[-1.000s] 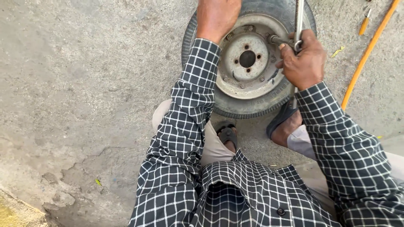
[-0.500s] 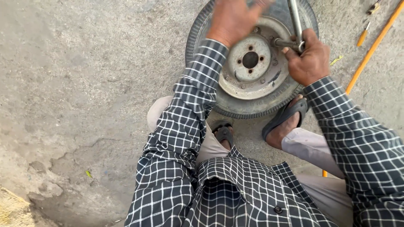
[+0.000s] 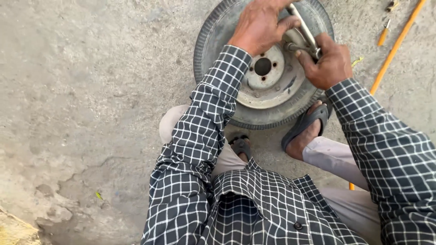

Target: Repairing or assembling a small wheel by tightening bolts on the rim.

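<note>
Hands on wrench at wheel

Right hand (image 3: pixel 329 63) grips a metal wrench (image 3: pixel 303 34) at the rim (image 3: pixel 272 86); left hand (image 3: pixel 261 25) closes its fingers on the wrench's upper bar. The tyre (image 3: pixel 213 41) lies flat on concrete (image 3: pixel 91 90), a sandalled foot (image 3: pixel 306 127) against its edge. An orange rod (image 3: pixel 395 47) lies just beside.

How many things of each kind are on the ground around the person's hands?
Wheel with tyre: 1
Metal wrench, held by left hand and right hand: 1
Orange rod: 1
Small orange-handled tool: 1
Sandals: 2
Total: 6
</note>
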